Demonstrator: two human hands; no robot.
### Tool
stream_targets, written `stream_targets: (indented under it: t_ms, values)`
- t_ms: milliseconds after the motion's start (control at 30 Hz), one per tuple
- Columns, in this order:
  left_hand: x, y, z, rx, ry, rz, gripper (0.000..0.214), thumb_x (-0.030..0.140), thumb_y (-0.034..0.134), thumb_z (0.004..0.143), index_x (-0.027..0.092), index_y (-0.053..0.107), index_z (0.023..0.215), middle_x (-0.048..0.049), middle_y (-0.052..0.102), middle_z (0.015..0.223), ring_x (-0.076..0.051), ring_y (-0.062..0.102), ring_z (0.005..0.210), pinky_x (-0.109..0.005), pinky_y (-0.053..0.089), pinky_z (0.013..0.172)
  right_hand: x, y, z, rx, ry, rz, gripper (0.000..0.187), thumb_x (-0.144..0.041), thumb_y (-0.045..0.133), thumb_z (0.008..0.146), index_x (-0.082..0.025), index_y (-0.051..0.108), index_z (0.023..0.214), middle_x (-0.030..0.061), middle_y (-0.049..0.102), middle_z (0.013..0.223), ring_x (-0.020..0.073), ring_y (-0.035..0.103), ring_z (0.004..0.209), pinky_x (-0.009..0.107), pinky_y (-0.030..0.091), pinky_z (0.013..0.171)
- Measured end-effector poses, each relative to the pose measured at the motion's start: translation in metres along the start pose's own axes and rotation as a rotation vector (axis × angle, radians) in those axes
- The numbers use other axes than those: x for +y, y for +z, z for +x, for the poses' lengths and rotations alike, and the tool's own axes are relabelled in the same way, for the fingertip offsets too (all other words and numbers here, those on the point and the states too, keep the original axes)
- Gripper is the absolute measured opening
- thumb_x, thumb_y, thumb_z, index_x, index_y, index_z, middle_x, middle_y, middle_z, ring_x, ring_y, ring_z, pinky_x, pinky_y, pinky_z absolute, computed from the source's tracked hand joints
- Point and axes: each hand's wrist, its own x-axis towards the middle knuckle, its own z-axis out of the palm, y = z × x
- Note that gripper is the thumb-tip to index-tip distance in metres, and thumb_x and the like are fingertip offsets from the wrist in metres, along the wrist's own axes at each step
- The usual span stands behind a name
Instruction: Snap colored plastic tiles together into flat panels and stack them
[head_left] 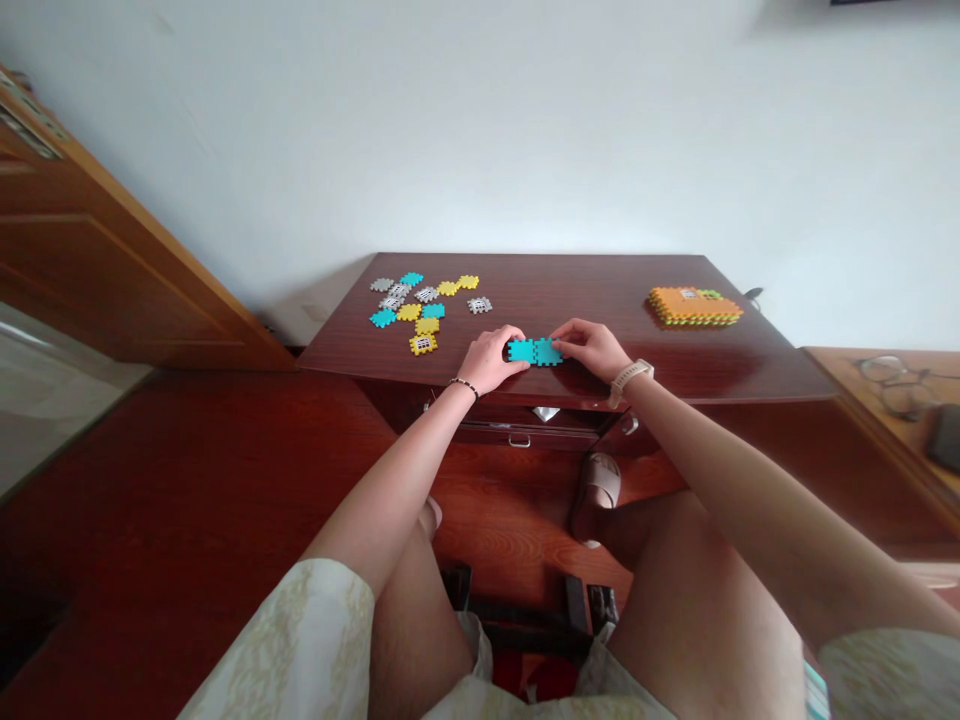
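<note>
Two turquoise interlocking tiles with notched edges lie side by side near the front edge of the dark red-brown table (592, 300). My left hand (491, 360) grips the left turquoise tile (520, 351) between thumb and fingers at its left end. On the other side, my right hand (596, 348) pinches the right turquoise tile (548, 352) at its right edge. The tiles' inner edges meet; whether the teeth are fully locked I cannot tell. Left of my hands lies a loose grey tile (479, 305) with a printed face.
Several yellow, grey and turquoise tiles are scattered at the table's left, among them a yellow tile (423, 344). A stack of orange and yellow-green panels (694, 306) stands at the right. Below the tabletop is a drawer handle (519, 441). Glasses (904, 390) rest on a side table.
</note>
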Motion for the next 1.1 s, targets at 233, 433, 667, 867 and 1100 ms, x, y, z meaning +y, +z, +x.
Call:
stream_targets:
  t_ms: [233,433,667,867,1100]
  values:
    - [-0.003,0.002,0.001,0.010,0.006,-0.005,0.042,0.030,0.091,0.088,0.031,0.067,0.122,0.0011,0.078,0.132,-0.029,0.070,0.123,-0.044,0.053,0.110,0.001,0.000,0.000,0.013,0.004,0.010,0.040,-0.056,0.092,0.077,-0.025,0.077,0.096,0.0059,0.082,0.093,0.0250,0.075,0.083,0.043,0.067,0.081]
    - [-0.002,0.001,0.001,0.007,0.003,-0.004,0.040,0.028,0.091,0.088,0.031,0.068,0.121,0.0006,0.079,0.131,-0.030,0.070,0.123,-0.044,0.053,0.109,0.006,-0.001,0.002,0.036,-0.014,0.031,0.039,-0.053,0.094,0.076,-0.023,0.079,0.095,0.0063,0.082,0.093,0.0232,0.074,0.080,0.038,0.064,0.075]
    - [-0.004,0.002,0.002,0.010,0.021,-0.027,0.042,0.026,0.092,0.087,0.031,0.067,0.121,0.0008,0.079,0.133,-0.029,0.071,0.124,-0.045,0.053,0.112,0.010,-0.002,0.003,0.008,0.000,0.005,0.037,-0.053,0.093,0.078,-0.023,0.079,0.096,0.0050,0.082,0.088,0.0231,0.073,0.078,0.037,0.063,0.074]
    - [-0.006,0.004,0.003,0.014,0.038,-0.033,0.043,0.026,0.092,0.087,0.030,0.068,0.122,-0.0001,0.079,0.132,-0.029,0.071,0.123,-0.044,0.053,0.111,0.010,-0.002,0.003,-0.017,-0.020,0.011,0.037,-0.054,0.092,0.080,-0.023,0.079,0.096,0.0065,0.082,0.093,0.0246,0.074,0.082,0.040,0.064,0.077]
    - [-0.006,0.003,0.002,0.013,0.035,-0.019,0.041,0.027,0.092,0.088,0.032,0.069,0.122,0.0001,0.079,0.132,-0.029,0.071,0.122,-0.044,0.054,0.109,0.012,-0.001,0.004,-0.024,-0.025,-0.016,0.038,-0.056,0.090,0.082,-0.023,0.079,0.098,0.0056,0.082,0.090,0.0233,0.073,0.079,0.039,0.063,0.076]
